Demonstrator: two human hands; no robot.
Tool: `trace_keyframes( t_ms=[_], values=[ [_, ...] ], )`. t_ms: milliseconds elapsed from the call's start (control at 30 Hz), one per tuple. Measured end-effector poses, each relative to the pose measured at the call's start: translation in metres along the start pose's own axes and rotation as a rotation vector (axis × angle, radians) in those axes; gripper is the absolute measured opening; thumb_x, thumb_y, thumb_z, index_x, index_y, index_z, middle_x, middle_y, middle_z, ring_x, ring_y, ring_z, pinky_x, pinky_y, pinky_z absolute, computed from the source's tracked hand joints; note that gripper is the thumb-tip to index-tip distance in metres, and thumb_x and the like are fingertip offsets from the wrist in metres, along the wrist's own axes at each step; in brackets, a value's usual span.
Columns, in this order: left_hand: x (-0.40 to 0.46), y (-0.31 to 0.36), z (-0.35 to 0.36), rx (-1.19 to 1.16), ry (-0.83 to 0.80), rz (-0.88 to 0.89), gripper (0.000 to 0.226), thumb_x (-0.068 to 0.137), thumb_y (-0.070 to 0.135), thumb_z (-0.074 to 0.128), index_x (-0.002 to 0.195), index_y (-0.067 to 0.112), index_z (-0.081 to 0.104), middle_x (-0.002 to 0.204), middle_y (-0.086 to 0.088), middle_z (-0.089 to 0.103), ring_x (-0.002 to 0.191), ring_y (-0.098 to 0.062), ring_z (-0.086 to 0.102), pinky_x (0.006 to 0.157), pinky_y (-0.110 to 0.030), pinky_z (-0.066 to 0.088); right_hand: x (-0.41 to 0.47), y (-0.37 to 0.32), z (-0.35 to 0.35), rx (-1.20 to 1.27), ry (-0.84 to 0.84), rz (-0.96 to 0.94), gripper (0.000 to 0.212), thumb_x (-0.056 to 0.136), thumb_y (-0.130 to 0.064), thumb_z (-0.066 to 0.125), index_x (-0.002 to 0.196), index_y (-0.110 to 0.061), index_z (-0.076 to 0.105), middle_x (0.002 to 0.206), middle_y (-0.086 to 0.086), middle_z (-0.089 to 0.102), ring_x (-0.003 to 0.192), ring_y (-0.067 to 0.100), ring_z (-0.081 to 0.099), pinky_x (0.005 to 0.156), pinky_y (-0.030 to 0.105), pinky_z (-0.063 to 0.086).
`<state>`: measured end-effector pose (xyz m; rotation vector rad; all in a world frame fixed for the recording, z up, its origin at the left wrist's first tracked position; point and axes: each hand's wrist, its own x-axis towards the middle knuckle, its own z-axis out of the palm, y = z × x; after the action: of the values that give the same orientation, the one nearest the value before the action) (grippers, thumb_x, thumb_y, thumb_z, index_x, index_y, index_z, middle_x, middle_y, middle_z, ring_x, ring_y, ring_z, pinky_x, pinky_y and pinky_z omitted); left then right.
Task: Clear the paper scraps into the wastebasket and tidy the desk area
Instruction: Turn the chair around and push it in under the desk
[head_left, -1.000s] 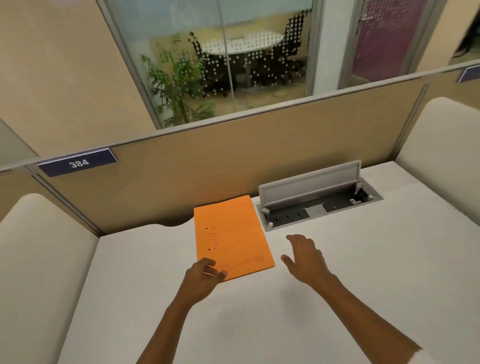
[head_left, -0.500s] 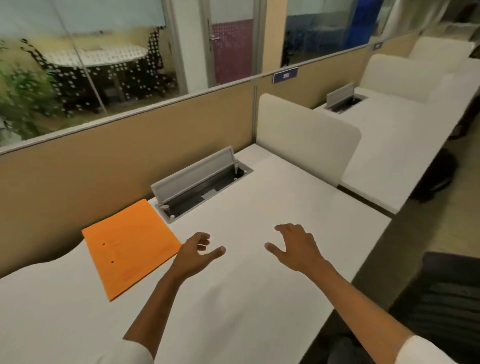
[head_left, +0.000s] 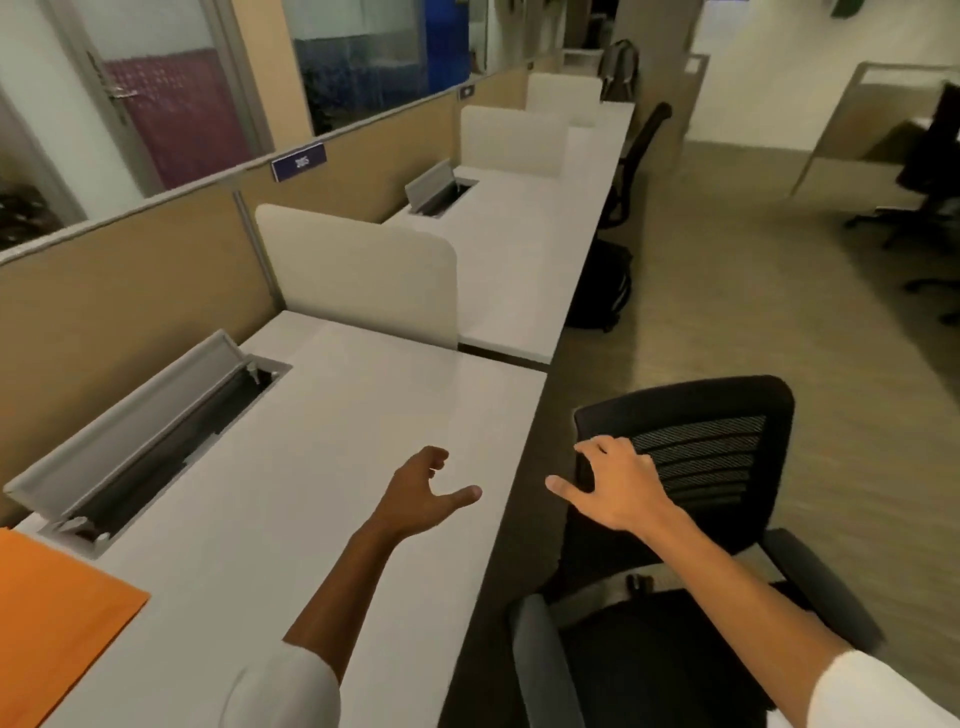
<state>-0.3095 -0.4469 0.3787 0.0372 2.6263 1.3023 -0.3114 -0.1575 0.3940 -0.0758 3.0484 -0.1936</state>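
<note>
White table (head_left: 291, 467) runs along a tan partition (head_left: 130, 296). Over it the left hand (head_left: 423, 499) hovers, fingers (head_left: 434, 462) apart and holding nothing. Past the table's front edge, the right hand (head_left: 618, 488) rests its spread fingers (head_left: 597, 449) on a black mesh office chair (head_left: 711, 457), which stands just beside the edge. An orange folder (head_left: 52, 618) lies far left beside an open cable tray (head_left: 140, 441). No paper scraps or wastebasket are in view.

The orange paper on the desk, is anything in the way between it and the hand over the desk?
Nothing visible is. The orange paper lies flat at the desk's left edge, and only bare desktop lies between it and the open left hand. The right hand is at the black chair. No wastebasket shows.
</note>
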Motion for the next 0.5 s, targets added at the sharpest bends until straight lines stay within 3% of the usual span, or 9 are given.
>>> trace_keyframes(
  t_ms=[167,367,500],
  values=[
    [0.037,0.053,0.057,0.106,-0.102,0.112,0.083,0.078,0.06,0.076,0.144,0.025,0.041,0.15,-0.001,0.047,0.132,-0.023,0.05,0.103,-0.038,0.048,-0.012,0.058,-0.001,-0.014,0.043,0.101,0.109,0.07,-0.098,0.015,0.141,-0.024,0.053,0.145,0.002,0.052,0.134,0.025,0.046,0.1,0.05,0.047],
    [0.066,0.101,0.12,0.184,-0.159,0.177,0.085,0.078,0.057,0.076,0.147,0.024,0.039,0.154,-0.004,0.043,0.138,-0.025,0.044,0.102,-0.034,0.04,-0.014,0.11,-0.006,0.044,0.072,0.138,0.102,0.074,-0.093,0.026,0.144,-0.023,0.049,0.151,0.003,0.046,0.139,0.027,0.042,0.105,0.053,0.045],
    [0.093,0.138,0.154,0.278,-0.182,0.272,0.079,0.083,0.045,0.076,0.148,0.019,0.039,0.154,-0.01,0.039,0.142,-0.03,0.034,0.115,-0.045,0.036,0.006,0.152,-0.006,0.111,0.084,0.168,0.098,0.079,-0.089,0.034,0.149,-0.022,0.041,0.161,0.007,0.033,0.145,0.031,0.032,0.108,0.056,0.042]
  ],
)
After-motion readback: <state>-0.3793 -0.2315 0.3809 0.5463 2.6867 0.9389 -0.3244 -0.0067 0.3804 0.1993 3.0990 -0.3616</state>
